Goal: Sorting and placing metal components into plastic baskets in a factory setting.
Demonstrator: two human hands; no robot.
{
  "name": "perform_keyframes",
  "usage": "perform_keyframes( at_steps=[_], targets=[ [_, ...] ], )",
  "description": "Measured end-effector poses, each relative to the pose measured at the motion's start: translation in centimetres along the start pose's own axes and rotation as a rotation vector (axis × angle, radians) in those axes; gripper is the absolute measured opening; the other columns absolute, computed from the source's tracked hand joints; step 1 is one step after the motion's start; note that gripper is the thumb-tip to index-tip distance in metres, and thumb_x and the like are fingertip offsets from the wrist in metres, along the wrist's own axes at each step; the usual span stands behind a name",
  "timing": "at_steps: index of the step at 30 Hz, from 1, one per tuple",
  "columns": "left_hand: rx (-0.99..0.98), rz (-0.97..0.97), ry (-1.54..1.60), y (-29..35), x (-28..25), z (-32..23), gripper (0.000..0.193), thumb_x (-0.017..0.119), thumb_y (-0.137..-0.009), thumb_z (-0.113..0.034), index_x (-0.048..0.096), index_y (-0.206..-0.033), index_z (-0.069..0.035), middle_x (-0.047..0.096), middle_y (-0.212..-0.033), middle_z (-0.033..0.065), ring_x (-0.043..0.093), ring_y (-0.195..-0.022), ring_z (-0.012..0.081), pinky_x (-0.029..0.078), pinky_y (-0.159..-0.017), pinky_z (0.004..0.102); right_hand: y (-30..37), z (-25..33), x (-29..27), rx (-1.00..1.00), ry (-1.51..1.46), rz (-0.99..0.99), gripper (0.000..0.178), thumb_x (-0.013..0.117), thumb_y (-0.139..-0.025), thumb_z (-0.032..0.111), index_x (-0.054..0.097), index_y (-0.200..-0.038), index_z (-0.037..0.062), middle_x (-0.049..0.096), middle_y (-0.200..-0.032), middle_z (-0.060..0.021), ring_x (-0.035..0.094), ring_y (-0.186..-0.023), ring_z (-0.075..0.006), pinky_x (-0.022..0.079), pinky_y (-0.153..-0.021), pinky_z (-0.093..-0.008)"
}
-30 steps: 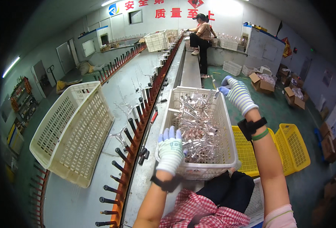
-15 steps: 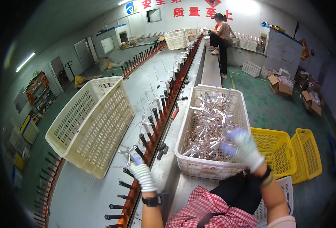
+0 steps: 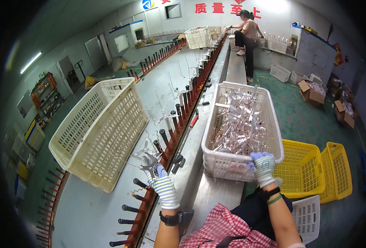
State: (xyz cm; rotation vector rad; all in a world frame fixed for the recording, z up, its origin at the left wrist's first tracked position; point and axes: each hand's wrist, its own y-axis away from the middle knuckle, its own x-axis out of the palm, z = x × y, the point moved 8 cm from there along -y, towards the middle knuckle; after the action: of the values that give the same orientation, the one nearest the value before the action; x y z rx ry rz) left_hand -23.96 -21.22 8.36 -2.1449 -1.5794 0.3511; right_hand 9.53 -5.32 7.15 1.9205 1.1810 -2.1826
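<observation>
My left hand point(image 3: 162, 187), in a striped glove with blue-grey fingertips, is closed on a shiny metal bracket with splayed arms point(image 3: 148, 159) beside the row of black-capped posts point(image 3: 163, 134). A thin wavy wire shows by the bracket. My right hand point(image 3: 264, 168), gloved alike, has its fingers hooked over the near rim of a white plastic crate point(image 3: 216, 159). A heap of similar silvery brackets with coppery wires point(image 3: 243, 124) fills much of that crate. More brackets point(image 3: 165, 118) rest at posts farther along the row.
A larger cream crate point(image 3: 108, 144) stands on the metal table point(image 3: 88, 211) at left. Yellow baskets point(image 3: 300, 186) and a white basket point(image 3: 311, 217) sit at my right. Loose black caps point(image 3: 177, 162) and a red-handled tool point(image 3: 194, 121) lie beside the rail. Another person point(image 3: 247, 37) works far off.
My right hand has left the heap of brackets and now grips the crate's near rim. The crate sits turned and slightly farther away. My left hand stays at the posts with its bracket.
</observation>
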Motion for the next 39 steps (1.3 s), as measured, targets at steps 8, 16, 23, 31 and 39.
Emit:
perform_keyframes(
  at_steps=[8,16,23,31,39],
  targets=[
    [0.335,-0.102,-0.652,-1.7,-2.5,-2.2,0.024,0.033,-0.089,-0.012,0.053,-0.096,0.002,0.057,-0.073,0.0073,0.052,-0.061,0.0160,0.041,-0.054,0.0235,-9.5,-6.8,7.4,0.115,0.114,0.109,0.035,0.063,-0.070,0.036,0.059,-0.099,0.0173,0.060,-0.083,-0.0036,0.054,-0.081,-0.0247,0.038,-0.074,-0.0427],
    [-0.259,0.112,0.045,-1.3,-0.3,-0.8,0.035,0.051,-0.080,0.002,0.050,-0.115,0.004,0.061,-0.098,0.0127,0.058,-0.084,0.0165,0.046,-0.068,0.0229,-17.5,-10.4,11.7,0.159,0.118,0.117,0.031,0.063,-0.072,0.035,0.059,-0.098,0.0186,0.062,-0.090,-0.0025,0.058,-0.085,-0.0233,0.042,-0.072,-0.0411],
    [0.195,-0.001,-0.739,-0.3,0.6,4.4,0.028,0.049,-0.084,-0.002,0.049,-0.112,0.001,0.055,-0.103,0.0135,0.052,-0.084,0.0190,0.044,-0.071,0.0268,-20.9,-12.7,13.3,0.167,0.228,0.123,0.034,0.065,-0.070,0.033,0.057,-0.098,0.0153,0.062,-0.095,-0.0031,0.059,-0.083,-0.0234,0.040,-0.073,-0.0420],
    [0.077,0.023,-0.330,-2.6,1.0,-3.8,0.037,0.046,-0.087,-0.022,0.049,-0.115,0.002,0.057,-0.095,0.0127,0.055,-0.080,0.0194,0.045,-0.073,0.0314,-23.7,-13.6,14.3,0.245,0.361,0.219,0.042,0.063,-0.071,0.039,0.055,-0.104,0.0131,0.059,-0.102,-0.0051,0.054,-0.093,-0.0235,0.037,-0.084,-0.0432],
    [0.025,-0.086,-0.018,-1.9,5.9,5.2,0.031,0.040,-0.090,-0.010,0.045,-0.119,0.002,0.051,-0.114,0.0109,0.048,-0.104,0.0184,0.039,-0.090,0.0291,-15.6,-13.6,10.6,0.210,-0.518,0.035,0.070,0.058,-0.079,0.028,0.024,-0.133,-0.0013,0.028,-0.135,-0.0233,0.025,-0.127,-0.0353,0.021,-0.104,-0.0405]
  ],
)
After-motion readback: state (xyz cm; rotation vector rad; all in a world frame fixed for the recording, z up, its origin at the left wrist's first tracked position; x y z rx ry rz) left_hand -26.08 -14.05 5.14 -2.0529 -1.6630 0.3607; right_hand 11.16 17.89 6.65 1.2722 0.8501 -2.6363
